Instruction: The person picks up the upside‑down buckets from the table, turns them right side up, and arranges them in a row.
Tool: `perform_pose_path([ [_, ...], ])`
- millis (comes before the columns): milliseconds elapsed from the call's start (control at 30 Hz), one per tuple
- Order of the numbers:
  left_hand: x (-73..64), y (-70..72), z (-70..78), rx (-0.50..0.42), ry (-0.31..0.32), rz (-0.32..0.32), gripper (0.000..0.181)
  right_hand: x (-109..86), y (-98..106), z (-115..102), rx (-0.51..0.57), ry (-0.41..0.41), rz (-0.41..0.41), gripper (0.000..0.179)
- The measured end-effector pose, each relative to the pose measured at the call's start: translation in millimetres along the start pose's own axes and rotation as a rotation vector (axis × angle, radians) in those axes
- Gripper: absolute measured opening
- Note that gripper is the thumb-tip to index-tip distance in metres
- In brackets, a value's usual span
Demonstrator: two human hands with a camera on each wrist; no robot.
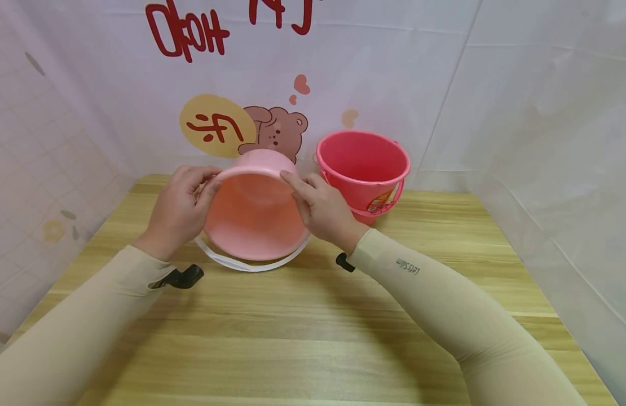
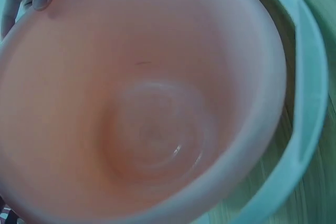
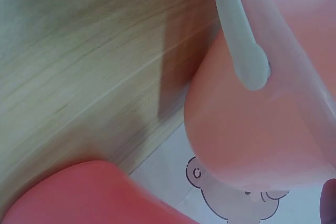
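A light pink bucket [image 1: 257, 217] is tipped so that its mouth faces me. My left hand [image 1: 177, 207] grips the left part of its raised rim between thumb and fingers. On the right, my right hand [image 1: 327, 213] holds the same rim, the thumb lying along the edge. The white handle [image 1: 249, 266] hangs below the mouth, close over the table. Ring marks on the bucket's inner base [image 2: 157, 129] show in the left wrist view. In the right wrist view, the handle's rounded end [image 3: 252, 69] joins the bucket's outer side.
A hot pink bucket [image 1: 361, 158] stands upright just right of my right hand, its own handle [image 1: 381, 210] hanging at the front. The wood-grain table [image 1: 272, 338] is bounded by a printed white curtain [image 1: 384, 73] behind and white sheets at both sides.
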State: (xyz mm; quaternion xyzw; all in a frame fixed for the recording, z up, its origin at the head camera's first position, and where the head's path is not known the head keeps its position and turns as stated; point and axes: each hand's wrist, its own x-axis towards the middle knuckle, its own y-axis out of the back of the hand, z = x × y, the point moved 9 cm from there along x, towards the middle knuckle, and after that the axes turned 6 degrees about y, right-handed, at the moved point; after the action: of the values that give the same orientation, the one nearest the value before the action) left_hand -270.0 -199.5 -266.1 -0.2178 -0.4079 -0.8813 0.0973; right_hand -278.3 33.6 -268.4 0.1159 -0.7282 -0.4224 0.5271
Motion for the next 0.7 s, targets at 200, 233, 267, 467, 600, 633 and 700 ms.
perform_pose_path([
  [200,-2.7,1.9,0.9,0.048,-0.032,0.002,0.040,0.8,1.3,3.6,0.007,-0.030,-0.012,0.050],
  [233,-3.0,1.9,0.8,0.055,-0.036,0.002,0.041,0.9,1.4,4.0,0.007,-0.033,-0.011,0.050],
  [267,-3.1,1.9,0.8,0.060,-0.041,0.001,0.041,1.2,1.7,4.2,0.008,-0.034,-0.009,0.050],
  [467,-3.9,3.4,1.1,0.069,-0.048,-0.011,0.047,3.4,6.3,4.3,0.020,-0.042,0.016,0.051],
  [600,-3.6,3.6,-0.4,0.075,-0.043,-0.025,0.050,4.0,7.6,7.3,0.043,-0.087,0.004,0.052],
  [633,-3.2,3.7,-0.5,0.078,-0.045,-0.024,0.050,4.2,7.8,8.2,0.047,-0.098,0.002,0.052],
  [700,-2.4,4.4,-0.2,0.082,-0.054,-0.015,0.050,4.2,8.3,9.8,0.048,-0.114,0.004,0.051],
])
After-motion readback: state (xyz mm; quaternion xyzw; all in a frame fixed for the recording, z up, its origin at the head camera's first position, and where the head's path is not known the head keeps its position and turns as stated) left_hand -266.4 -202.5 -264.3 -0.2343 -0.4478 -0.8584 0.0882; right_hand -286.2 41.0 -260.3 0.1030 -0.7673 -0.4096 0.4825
